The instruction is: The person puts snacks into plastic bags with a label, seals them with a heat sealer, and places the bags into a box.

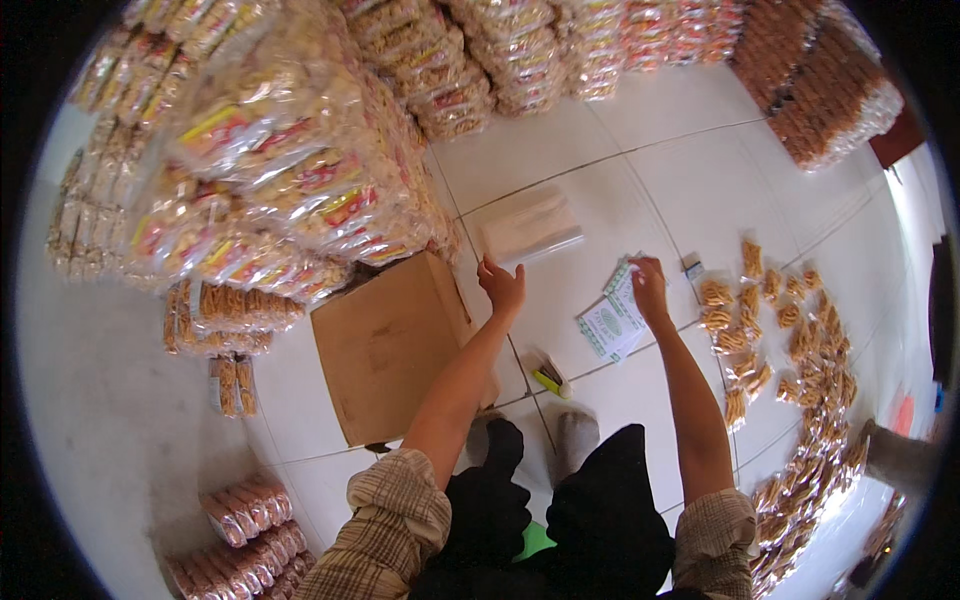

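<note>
My left hand hovers just below a stack of clear plastic bags on the tiled floor. Its fingers are apart and hold nothing. Over to the right, my right hand has its fingertips pinched at the upper part of some green-and-white printed paper labels, which lie fanned on the tiles. How many it grips is hidden by the fingers. Nearer my feet lies a stapler with a yellow-green part. A small box rests to the right of the labels.
Many small clear packets of brown snack sticks spread along the right. An open cardboard box sits on the left. Tall stacks of bagged snacks rise behind it. Brown packs are piled far right, with reddish packs lower left.
</note>
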